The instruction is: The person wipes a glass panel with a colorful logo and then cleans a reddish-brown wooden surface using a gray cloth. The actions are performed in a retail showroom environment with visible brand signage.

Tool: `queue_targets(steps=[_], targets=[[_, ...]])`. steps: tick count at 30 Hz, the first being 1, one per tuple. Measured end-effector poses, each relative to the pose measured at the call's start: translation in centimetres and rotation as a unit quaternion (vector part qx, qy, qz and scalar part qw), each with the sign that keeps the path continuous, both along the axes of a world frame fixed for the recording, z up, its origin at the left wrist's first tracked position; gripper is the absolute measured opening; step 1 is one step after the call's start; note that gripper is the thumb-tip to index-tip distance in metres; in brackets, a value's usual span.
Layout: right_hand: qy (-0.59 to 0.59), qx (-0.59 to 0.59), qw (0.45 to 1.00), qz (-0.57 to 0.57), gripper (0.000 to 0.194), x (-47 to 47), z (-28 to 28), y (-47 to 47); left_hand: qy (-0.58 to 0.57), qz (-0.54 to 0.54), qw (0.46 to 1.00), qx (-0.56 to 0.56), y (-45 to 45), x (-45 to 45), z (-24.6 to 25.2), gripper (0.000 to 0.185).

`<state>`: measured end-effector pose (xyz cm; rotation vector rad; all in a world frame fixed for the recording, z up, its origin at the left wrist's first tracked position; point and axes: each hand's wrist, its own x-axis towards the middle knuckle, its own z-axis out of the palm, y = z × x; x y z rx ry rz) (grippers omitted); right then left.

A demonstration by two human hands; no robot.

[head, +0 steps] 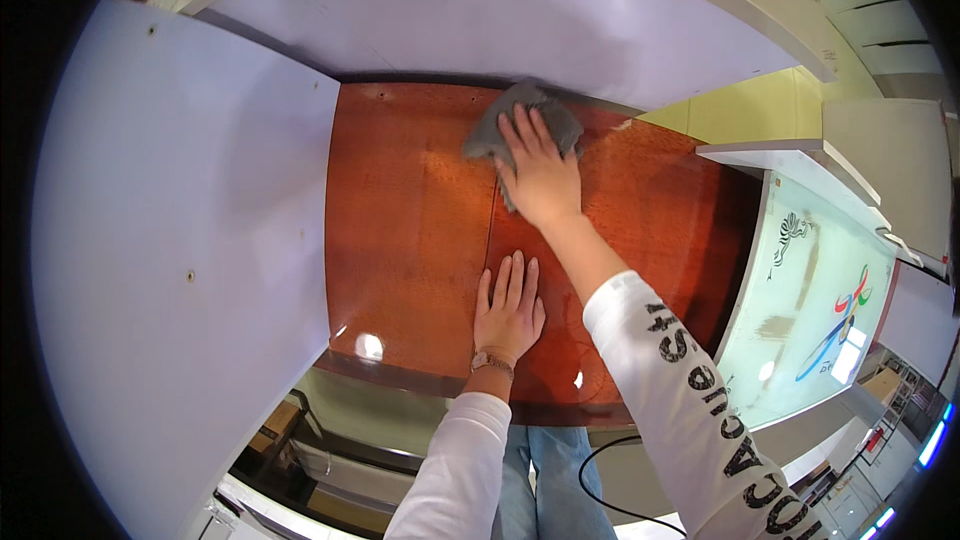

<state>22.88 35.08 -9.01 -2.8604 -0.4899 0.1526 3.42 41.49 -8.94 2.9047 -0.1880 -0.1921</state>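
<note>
My right hand (541, 176) presses a crumpled grey cloth (559, 120) flat onto a glossy reddish-brown wooden tabletop (405, 240), near its far edge. Nearer to me, my left hand (510, 307) lies palm down on the same wood beside the seam between two panels, fingers slightly spread and nothing in it. A bracelet or watch circles the left wrist. Light reflects off the near part of the surface.
A pale upright panel (187, 165) with small holes borders the left; another pale panel (450, 22) stands beyond the far edge. At right are a white board end (802, 157) and a glass-like sheet with coloured designs (802, 300). A black cable (592, 487) hangs below.
</note>
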Motion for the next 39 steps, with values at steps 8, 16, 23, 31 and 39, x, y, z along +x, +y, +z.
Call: queue_targets(steps=[8, 16, 23, 31, 39], targets=[[0.077, -0.034, 0.99, 0.114, 0.062, -5.8, 2.3, 0.1, -0.003, 0.005, 0.996, -0.089, 1.3, -0.1, 0.1, 0.047], [0.006, -0.055, 0.994, 0.098, 0.062, -18.5, 0.8, 0.8, -0.065, 0.267, 0.924, -0.266, 11.1, -9.2, 3.6, 0.051], [-0.038, 0.0, 0.875, 0.483, 0.059, -31.1, 1.5, -2.5, -0.015, 0.294, 0.934, -0.204, 17.6, -16.7, 3.9, 0.047], [-0.021, -0.006, 1.0, -0.011, 0.054, -16.0, 2.0, 3.5, -0.051, 0.287, 0.932, -0.218, 17.4, -12.5, 1.8, 0.045], [0.077, 0.054, 0.881, 0.463, 0.054, -22.9, 2.5, 1.4, -0.076, 0.265, 0.929, -0.247, 17.4, -6.3, 2.7, 0.047]])
